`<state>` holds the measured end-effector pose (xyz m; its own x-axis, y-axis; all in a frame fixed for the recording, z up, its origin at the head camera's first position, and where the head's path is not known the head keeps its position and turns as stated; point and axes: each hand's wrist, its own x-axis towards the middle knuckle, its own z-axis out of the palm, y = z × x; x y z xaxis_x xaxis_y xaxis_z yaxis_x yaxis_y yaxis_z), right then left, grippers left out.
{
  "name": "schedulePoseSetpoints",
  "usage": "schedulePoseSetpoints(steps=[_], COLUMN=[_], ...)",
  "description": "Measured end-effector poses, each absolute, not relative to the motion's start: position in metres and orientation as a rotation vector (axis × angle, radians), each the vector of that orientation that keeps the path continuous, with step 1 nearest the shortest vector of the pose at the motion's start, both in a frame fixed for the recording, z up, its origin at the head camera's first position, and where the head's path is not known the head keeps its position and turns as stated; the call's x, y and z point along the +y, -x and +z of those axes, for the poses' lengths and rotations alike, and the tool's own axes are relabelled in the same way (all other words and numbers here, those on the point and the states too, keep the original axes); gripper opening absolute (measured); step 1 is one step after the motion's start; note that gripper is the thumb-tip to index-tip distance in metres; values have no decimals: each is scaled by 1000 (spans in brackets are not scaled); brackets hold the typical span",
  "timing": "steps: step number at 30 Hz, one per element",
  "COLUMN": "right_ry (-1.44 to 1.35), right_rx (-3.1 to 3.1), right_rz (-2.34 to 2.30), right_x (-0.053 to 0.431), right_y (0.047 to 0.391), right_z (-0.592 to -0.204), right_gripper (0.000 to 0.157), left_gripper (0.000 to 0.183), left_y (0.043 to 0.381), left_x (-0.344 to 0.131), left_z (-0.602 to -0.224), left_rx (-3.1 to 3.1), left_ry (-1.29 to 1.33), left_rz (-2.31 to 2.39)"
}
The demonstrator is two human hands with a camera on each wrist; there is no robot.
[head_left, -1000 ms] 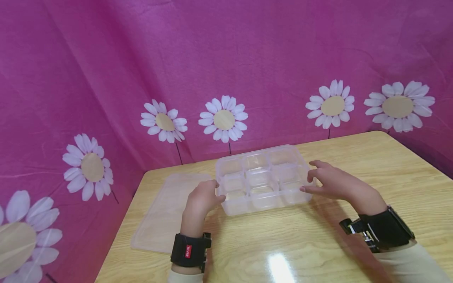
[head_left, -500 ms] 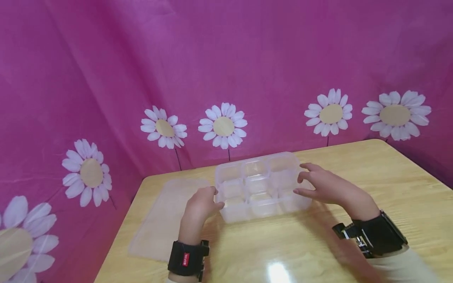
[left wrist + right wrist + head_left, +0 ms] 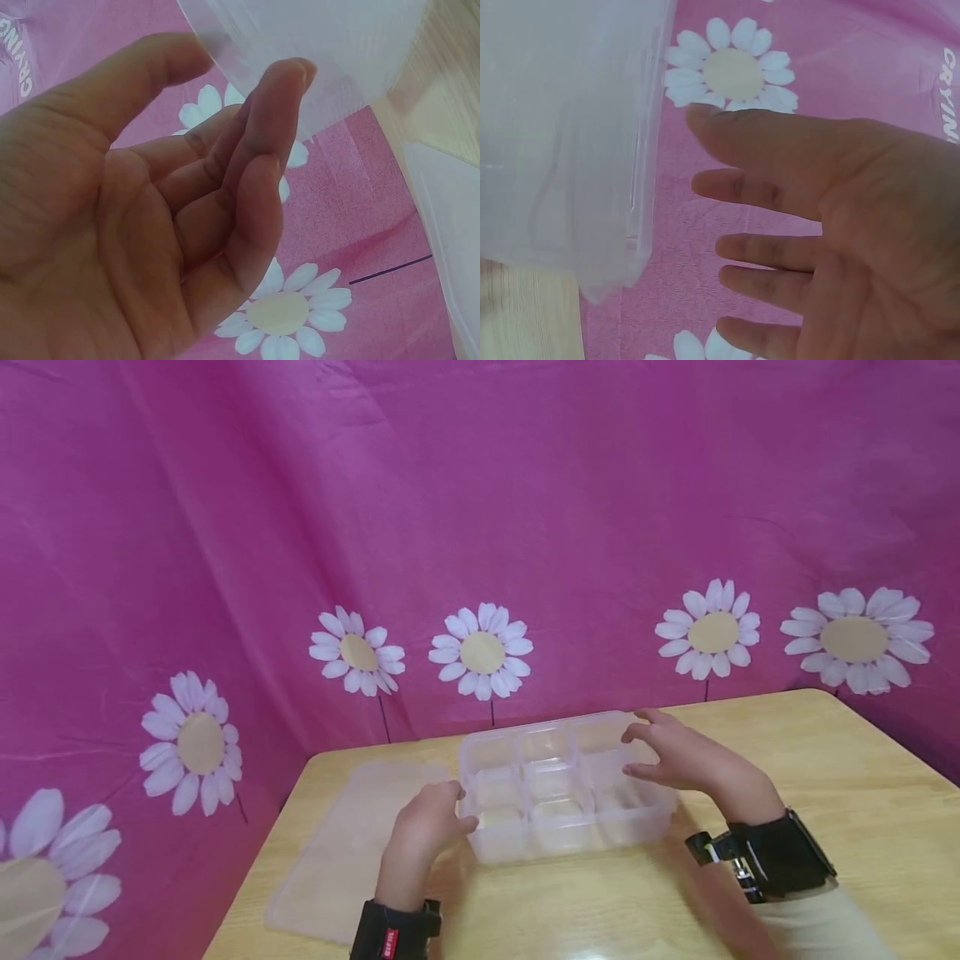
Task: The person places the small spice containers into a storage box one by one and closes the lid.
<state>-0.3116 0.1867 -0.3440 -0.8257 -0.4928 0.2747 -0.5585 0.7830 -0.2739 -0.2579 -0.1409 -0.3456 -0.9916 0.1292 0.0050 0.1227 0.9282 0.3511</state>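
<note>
A clear plastic divided box (image 3: 566, 839) with several compartments sits on the table in the head view. My left hand (image 3: 427, 814) grips its left end, the thumb reaching over the rim and the fingers curled at the outer wall. In the left wrist view the tip of the left thumb (image 3: 184, 60) shows dimly through the plastic. My right hand (image 3: 686, 760) hovers at the box's right end with fingers spread, overlapping the rim in the head view. The right wrist view shows a gap between the right fingers (image 3: 757, 191) and the box wall (image 3: 619, 150).
A flat translucent lid (image 3: 330, 860) lies left of the box, partly behind my left forearm. The wooden table (image 3: 810, 752) reaches back to a pink cloth (image 3: 570, 527) printed with white flowers. Both wrists wear black straps with cameras.
The view has tilted up, so everything sits lower. My right hand has shifted left over the box's right rim. The left hand has stayed at the left end.
</note>
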Motion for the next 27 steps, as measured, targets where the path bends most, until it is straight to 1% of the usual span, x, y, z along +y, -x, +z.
schedulePoseSetpoints(steps=[6,14,27], right_ry=[-805,-703,-668], right_rx=[-2847,-3012,-3094], right_rz=[516,461,474], right_x=[189,190,190], right_y=[316,315,315], right_z=[-349,-354,-353], right_gripper=[38,51,51], left_gripper=[42,44,43], left_y=[256,257,258], left_x=[-142,-139,-140], left_z=[-347,-346,-346], left_rx=[3071,3058,3070], left_ry=[-197,-192,-197], left_rz=[560,561,525])
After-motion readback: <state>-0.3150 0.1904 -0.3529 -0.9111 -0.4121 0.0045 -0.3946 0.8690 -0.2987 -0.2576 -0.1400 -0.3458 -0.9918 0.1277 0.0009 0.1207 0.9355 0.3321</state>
